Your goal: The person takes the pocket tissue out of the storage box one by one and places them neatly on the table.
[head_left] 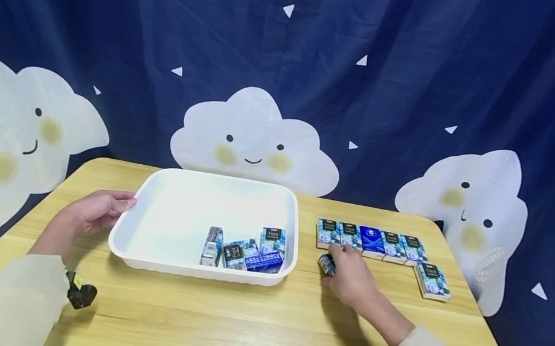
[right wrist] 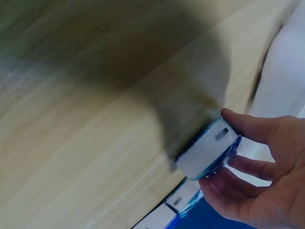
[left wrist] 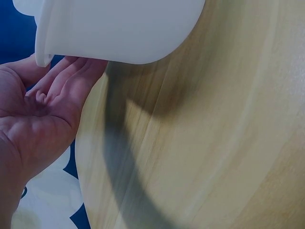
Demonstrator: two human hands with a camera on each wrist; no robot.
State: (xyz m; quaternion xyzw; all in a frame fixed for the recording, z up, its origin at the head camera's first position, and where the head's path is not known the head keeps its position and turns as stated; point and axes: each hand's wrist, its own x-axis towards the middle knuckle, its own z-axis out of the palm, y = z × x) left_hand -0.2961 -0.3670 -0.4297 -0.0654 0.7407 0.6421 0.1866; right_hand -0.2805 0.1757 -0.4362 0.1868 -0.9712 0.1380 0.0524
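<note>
My right hand [head_left: 352, 276] pinches a small tissue pack [right wrist: 208, 149] between thumb and fingers, just in front of a row of similar packs [head_left: 350, 234]. In the right wrist view the pack's pale side faces the camera. My left hand [head_left: 97, 210] holds the left rim of a white plastic tray [head_left: 166, 209]. The left wrist view shows its thumb by the rim and its fingers reaching under the tray, the fingertips hidden. Inside the tray's front right part lie several packs, among them an upright one [head_left: 212, 246] and a dark blue one [head_left: 264, 261].
One blue pack [head_left: 372, 241] stands out in the row of floral packs. Apart from the row, a single pack [head_left: 432, 281] lies to the right. Everything rests on a wooden table [head_left: 207, 326], with a dark blue cloud-patterned curtain [head_left: 276, 50] behind it.
</note>
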